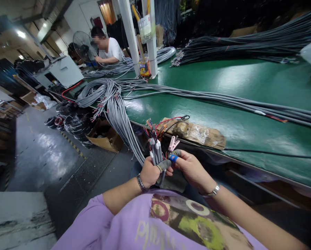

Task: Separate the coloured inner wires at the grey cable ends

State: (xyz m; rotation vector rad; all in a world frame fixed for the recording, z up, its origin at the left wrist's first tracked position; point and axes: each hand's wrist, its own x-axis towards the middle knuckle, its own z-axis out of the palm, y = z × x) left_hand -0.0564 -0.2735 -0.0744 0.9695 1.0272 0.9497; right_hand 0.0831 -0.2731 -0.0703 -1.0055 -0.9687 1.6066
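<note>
Two hands meet just off the near edge of the green table (249, 86). The left hand (148, 173) is clenched round a bunch of grey cables (155, 151), cut ends sticking up with red and black wire tips fanning out. The right hand (193, 170) pinches in beside them, a blue finger cot (173, 158) on one fingertip, touching the bundle; a pink clip (173, 143) stands just above its fingers. The long grey cable run (119, 114) drapes off the table's left end down to that fist. Far left, another person (108, 50) sits by a fan (82, 45). The purple shirt (150, 225) has print on it, letters too cut off to read. Same for the small yellow box (145, 68) at the white post (129, 34), unreadable.
</note>
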